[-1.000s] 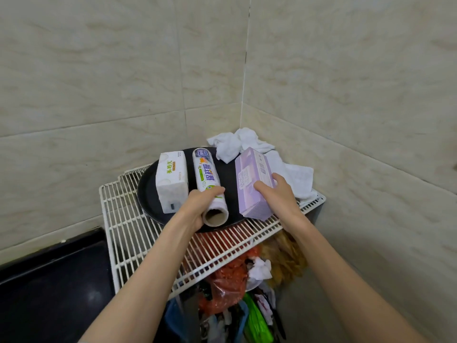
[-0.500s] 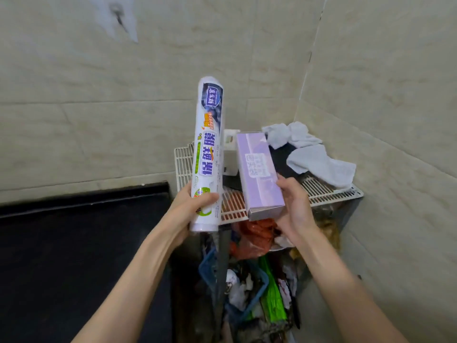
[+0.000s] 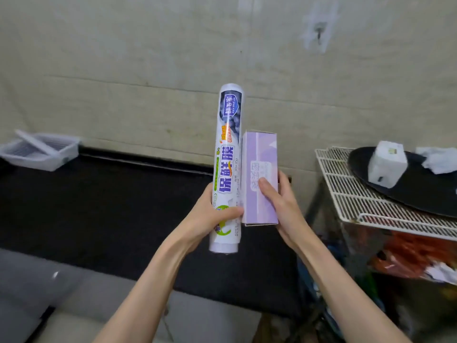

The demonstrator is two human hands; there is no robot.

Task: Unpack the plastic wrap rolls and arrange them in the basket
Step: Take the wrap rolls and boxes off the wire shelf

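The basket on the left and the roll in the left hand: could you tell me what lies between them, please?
In the head view, only bare black counter lies between the basket and the roll; nothing stands on that stretch.

A white wire rack stands to the right of the two gripping hands. On it lies a black tray, which overhangs the rack's near edge. A white pack sits on the tray, with white cloth just beyond it at the frame's edge. To the left of and behind the grip runs a black counter; a clear basket rests at its far left corner, against the wall.
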